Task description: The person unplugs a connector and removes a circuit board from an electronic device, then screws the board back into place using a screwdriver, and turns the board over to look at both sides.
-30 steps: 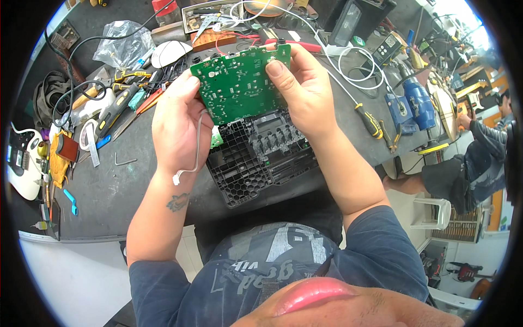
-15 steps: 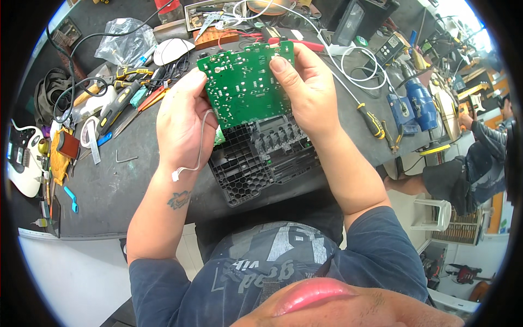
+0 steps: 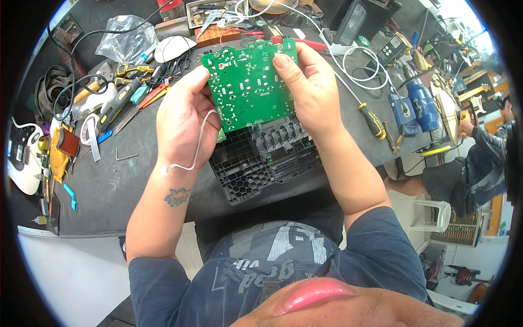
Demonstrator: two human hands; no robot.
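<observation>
Between my two hands I hold up a green circuit board [image 3: 250,90] by its side edges. My left hand [image 3: 182,117] grips the left edge, thumb near the upper corner. My right hand [image 3: 313,87] pinches the right edge, its thumb lying on the board's face and the other fingers behind. A thin white cable [image 3: 197,147] hangs from the board's left side over my left palm and wrist. Below the board a black plastic housing [image 3: 237,177] with a honeycomb-ribbed part lies on the bench, its upper part hidden by the board.
A yellow-black screwdriver [image 3: 372,121] and pliers [image 3: 391,136] lie on the right, near a blue vise [image 3: 422,103]. Cutters, knives and cables crowd the left, with a hex key [image 3: 126,156] and a blue tool [image 3: 71,197] nearer. Another person [image 3: 485,158] sits at far right.
The board has tilted a little and shifted slightly right in my hands. The white cable's free end has moved left across my wrist. The housing stays in place.
</observation>
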